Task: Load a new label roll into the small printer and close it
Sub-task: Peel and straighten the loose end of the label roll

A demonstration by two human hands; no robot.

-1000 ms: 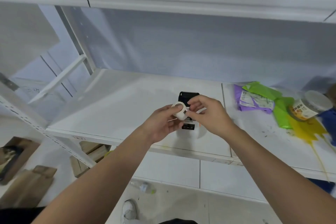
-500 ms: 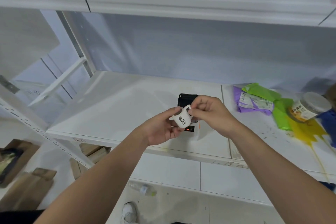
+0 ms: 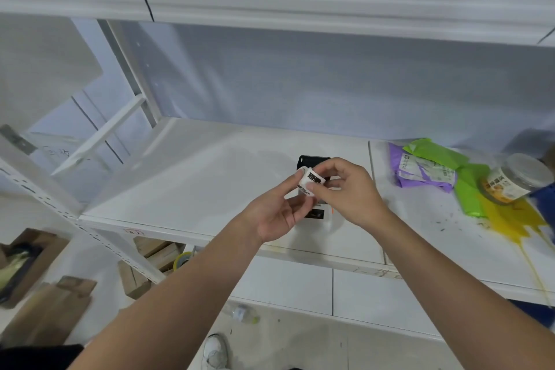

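Your left hand (image 3: 277,213) and right hand (image 3: 345,189) pinch the label roll (image 3: 309,185) in your fingers (image 3: 295,179), printer (image 3: 315,213) just below.

White metal shelving (image 3: 186,177), pale wall (image 3: 330,81), tiled floor (image 3: 300,339).

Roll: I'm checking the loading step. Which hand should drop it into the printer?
Probably the left hand: it cradles the roll above the printer, while the right hand only pinches its edge.

White shelf (image 3: 210,177), purple pouch (image 3: 420,171), green bags (image 3: 468,189), tilted jar (image 3: 516,179), yellow spill (image 3: 510,219), white shoe (image 3: 214,351)
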